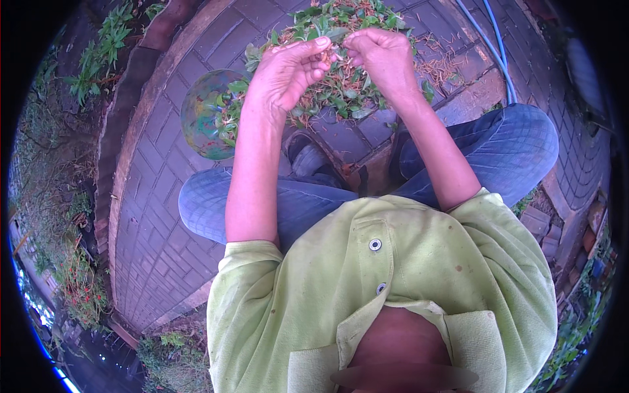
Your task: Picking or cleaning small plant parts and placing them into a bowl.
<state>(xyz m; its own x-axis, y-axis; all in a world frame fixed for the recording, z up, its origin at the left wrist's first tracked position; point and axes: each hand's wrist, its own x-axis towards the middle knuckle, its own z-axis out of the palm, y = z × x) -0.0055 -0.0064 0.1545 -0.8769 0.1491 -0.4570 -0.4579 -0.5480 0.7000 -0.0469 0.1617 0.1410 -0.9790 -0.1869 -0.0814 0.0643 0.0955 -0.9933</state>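
Note:
My left hand [292,71] and my right hand [385,61] are raised close together over a pile of green leafy sprigs [344,98]. Between the fingertips of both hands is a small leafy sprig [337,34], with pale and brownish bits hanging below it. The right thumb and forefinger pinch it from one side; the left fingers hold the other. Orange-brown dry litter [314,93] is mixed through the pile on the pavement. Left of the pile stands a multicoloured bowl [199,115] with green sprigs [228,115] in it, partly hidden behind my left forearm.
Dark paving bricks [162,182] surround me, bordered on the left by a raised kerb [128,142] with plants beyond. A blue hose [499,54] runs along the upper right. More dry litter [437,64] lies right of the pile. My bent knees in jeans [511,142] flank the space.

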